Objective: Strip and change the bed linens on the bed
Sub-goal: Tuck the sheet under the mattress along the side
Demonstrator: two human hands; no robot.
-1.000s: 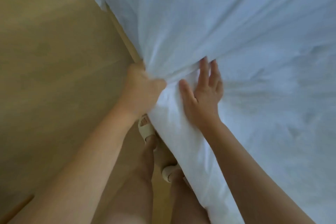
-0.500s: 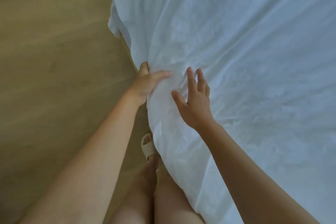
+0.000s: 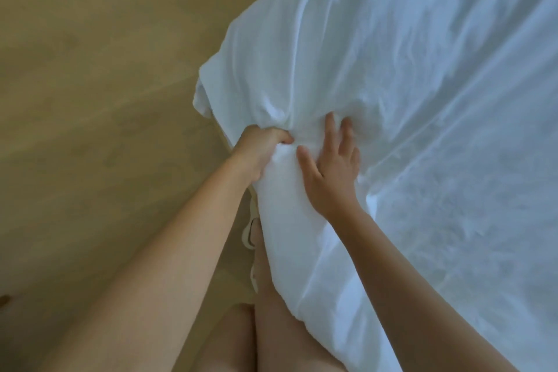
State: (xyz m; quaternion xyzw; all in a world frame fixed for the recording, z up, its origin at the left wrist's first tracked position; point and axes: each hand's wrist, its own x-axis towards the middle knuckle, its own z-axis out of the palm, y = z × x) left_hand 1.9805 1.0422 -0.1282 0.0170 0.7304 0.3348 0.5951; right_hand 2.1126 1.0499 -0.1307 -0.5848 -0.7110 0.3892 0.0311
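A white sheet [image 3: 407, 93] covers the bed and fills the right half of the head view, hanging over the bed's left side. My left hand [image 3: 259, 148] grips a gathered bunch of that sheet at the bed's edge, fingers curled into the cloth. Just to its right, my right hand [image 3: 332, 169] lies flat on the sheet with fingers spread and straight, pressing the fabric down. Creases fan out from the gripped spot. The mattress under the sheet is hidden.
Light wooden floor [image 3: 90, 100] takes up the left half. My bare legs [image 3: 265, 311] and pale sandals [image 3: 249, 234] stand close against the bed's side, below my hands. The sheet's far corner [image 3: 202, 100] droops over the bed's edge.
My left hand went from a loose hold to a tight fist on bunched sheet. My right hand stayed flat on the cloth. The view shifted, so the bed's corner now sits further right.
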